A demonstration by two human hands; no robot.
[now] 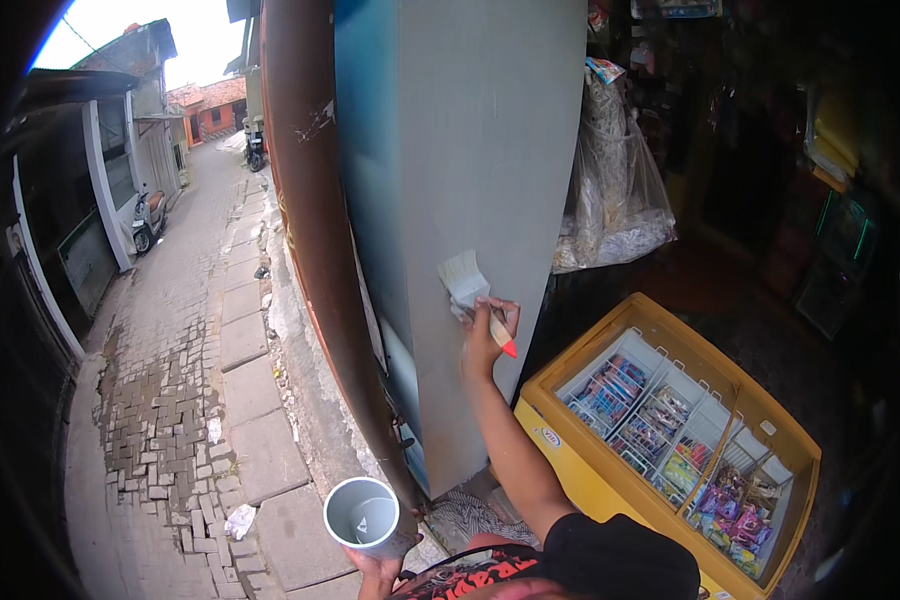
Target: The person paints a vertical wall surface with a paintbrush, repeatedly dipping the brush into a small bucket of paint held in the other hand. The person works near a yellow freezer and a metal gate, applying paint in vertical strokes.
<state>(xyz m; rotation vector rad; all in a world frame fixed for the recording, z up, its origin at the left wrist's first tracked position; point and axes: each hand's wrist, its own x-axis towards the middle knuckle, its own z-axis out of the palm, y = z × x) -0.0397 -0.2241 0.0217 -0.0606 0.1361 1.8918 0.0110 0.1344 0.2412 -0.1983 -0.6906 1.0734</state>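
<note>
My right hand point(492, 325) is closed around the handle of a flat paintbrush point(467, 282), whose wooden handle ends in a red tip. The brush's pale, paint-covered bristles lie against a tall grey wall panel point(480, 140), about halfway up it. Low in the view, my left hand point(378, 568) grips a white paint cup point(362, 515) from below and the side. Grey paint coats the inside of the cup, and a light patch shows within it. Part of my left hand is hidden behind the cup.
A yellow chest freezer point(670, 450) with packaged goods in wire baskets stands close on the right. A clear plastic bag point(615, 180) hangs beside the panel. On the left, a brown post point(315, 200) borders a paved alley point(175, 350) with a parked scooter point(150, 218).
</note>
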